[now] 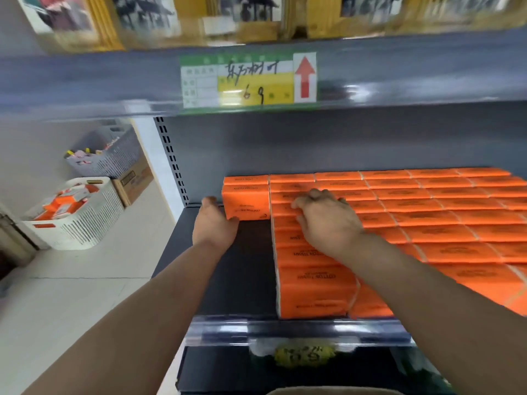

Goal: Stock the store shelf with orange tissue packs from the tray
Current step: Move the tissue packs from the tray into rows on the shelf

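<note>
Two baskets: on the floor at far left. The white basket (74, 220) holds loose packs (61, 205) in orange wrap. The grey basket (111, 155) behind it sits on a cardboard box (134, 182) and holds small blurred items.
Slotted upright (171, 161): a grey post at the shelf's rear left corner.
Left grip (214, 223): wide, with the fingers straight along the left face of the end packs and the thumb at their lower front edge. Nothing is enclosed.
End packs (246, 201): orange tissue packs at the rear left of the shelf, alone in their column and touching the main block on their right. How many stand there I cannot tell.
Shelf (245, 266): its dark deck shows in front of the end packs, down to the clear front rail.
Price label (245, 79): a green, white and yellow card with handwriting, on the edge of the shelf above. A red arrow (304, 76) at its right end points up.
Yellow tag (303, 356): blurred, below the front rail.
Right grip (325, 220): palm down on the leftmost full column of the main block, towards the rear. The fingers are bent and spread with the tips pressing on the pack tops, holding nothing.
Main block (427, 218): orange tissue packs in tight rows, filling the shelf from beside the end packs to the right edge of view.
</note>
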A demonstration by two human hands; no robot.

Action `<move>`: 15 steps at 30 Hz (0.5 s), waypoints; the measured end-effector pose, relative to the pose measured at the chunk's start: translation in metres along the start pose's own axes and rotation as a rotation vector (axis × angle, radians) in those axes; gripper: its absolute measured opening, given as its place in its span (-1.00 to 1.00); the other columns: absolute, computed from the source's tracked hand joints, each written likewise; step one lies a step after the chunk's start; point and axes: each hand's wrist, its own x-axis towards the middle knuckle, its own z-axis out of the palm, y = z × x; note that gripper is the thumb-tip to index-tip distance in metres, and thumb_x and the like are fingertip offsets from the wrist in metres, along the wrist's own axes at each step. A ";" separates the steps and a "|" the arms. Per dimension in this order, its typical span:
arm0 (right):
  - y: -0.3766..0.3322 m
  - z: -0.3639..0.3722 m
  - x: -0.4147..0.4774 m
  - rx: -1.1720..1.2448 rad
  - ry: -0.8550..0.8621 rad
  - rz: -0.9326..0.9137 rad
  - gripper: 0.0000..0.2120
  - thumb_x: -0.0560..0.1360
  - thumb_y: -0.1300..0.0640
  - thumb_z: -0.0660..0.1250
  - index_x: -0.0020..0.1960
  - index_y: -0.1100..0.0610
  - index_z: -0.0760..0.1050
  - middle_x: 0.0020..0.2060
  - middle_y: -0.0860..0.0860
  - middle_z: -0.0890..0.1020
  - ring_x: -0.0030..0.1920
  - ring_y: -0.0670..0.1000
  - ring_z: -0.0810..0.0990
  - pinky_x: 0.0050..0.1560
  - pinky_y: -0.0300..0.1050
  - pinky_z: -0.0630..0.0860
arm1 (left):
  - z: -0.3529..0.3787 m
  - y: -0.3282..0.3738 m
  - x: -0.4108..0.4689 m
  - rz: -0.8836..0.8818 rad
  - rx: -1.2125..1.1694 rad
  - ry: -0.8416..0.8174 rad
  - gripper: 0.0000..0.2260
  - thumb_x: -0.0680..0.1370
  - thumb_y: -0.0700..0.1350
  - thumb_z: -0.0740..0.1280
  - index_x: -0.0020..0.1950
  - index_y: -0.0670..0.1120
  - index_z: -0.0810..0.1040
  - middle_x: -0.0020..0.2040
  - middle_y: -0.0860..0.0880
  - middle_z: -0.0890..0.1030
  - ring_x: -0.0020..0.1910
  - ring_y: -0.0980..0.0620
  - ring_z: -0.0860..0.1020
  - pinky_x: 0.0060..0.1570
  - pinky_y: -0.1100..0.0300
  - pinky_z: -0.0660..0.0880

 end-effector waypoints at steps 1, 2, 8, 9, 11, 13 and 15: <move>-0.001 -0.004 -0.012 0.007 0.000 0.002 -0.67 0.58 0.12 0.17 0.34 0.02 0.38 0.26 0.04 0.43 0.30 0.10 0.36 0.25 0.04 0.34 | -0.005 0.005 -0.011 0.020 0.008 -0.004 -0.66 0.50 -0.13 0.32 0.23 -0.19 0.39 0.12 -0.13 0.56 0.08 -0.16 0.55 -0.09 0.09 0.47; -0.002 -0.007 -0.025 0.007 0.002 0.001 -0.68 0.58 0.11 0.17 0.33 0.02 0.38 0.25 0.04 0.44 0.30 0.10 0.36 0.24 0.04 0.34 | -0.010 0.009 -0.022 0.043 0.021 -0.010 -0.70 0.50 -0.13 0.32 0.20 -0.19 0.41 0.11 -0.13 0.57 0.08 -0.16 0.55 -0.11 0.11 0.45; -0.004 -0.026 -0.100 0.013 0.008 0.010 -0.69 0.56 0.06 0.20 0.29 0.01 0.41 0.26 0.05 0.44 0.31 0.11 0.36 0.23 0.03 0.34 | -0.033 0.027 -0.094 0.225 0.069 -0.080 -0.62 0.52 -0.14 0.31 0.33 -0.15 0.41 0.24 -0.10 0.56 0.20 -0.10 0.52 0.09 0.16 0.43; -0.004 -0.027 -0.112 0.020 0.017 0.008 -0.69 0.56 0.06 0.20 0.30 0.01 0.41 0.27 0.06 0.44 0.31 0.12 0.36 0.23 0.04 0.34 | -0.036 0.029 -0.108 0.267 0.061 -0.088 -0.64 0.53 -0.15 0.31 0.32 -0.15 0.42 0.22 -0.10 0.57 0.18 -0.09 0.54 0.10 0.16 0.44; -0.002 -0.028 -0.138 0.043 0.034 0.006 -0.67 0.56 0.06 0.21 0.31 0.01 0.40 0.26 0.06 0.45 0.30 0.13 0.37 0.23 0.06 0.34 | -0.042 0.030 -0.137 0.361 0.042 -0.120 -0.69 0.53 -0.19 0.32 0.27 -0.14 0.45 0.15 -0.07 0.60 0.11 -0.06 0.57 0.11 0.16 0.47; 0.000 -0.022 -0.166 0.059 0.046 0.006 -0.66 0.56 0.05 0.22 0.32 0.00 0.40 0.25 0.04 0.46 0.30 0.12 0.37 0.24 0.06 0.33 | -0.041 0.024 -0.166 0.457 0.028 -0.180 -0.74 0.53 -0.21 0.31 0.22 -0.12 0.48 0.08 -0.04 0.62 0.03 -0.01 0.59 0.10 0.09 0.51; 0.004 -0.009 -0.194 0.068 0.038 0.010 -0.66 0.55 0.05 0.24 0.33 0.00 0.40 0.24 0.02 0.47 0.30 0.10 0.37 0.22 0.03 0.34 | -0.035 0.011 -0.194 0.539 0.054 -0.243 -0.75 0.53 -0.22 0.30 0.22 -0.12 0.49 0.08 -0.03 0.61 0.01 0.01 0.59 0.06 0.05 0.53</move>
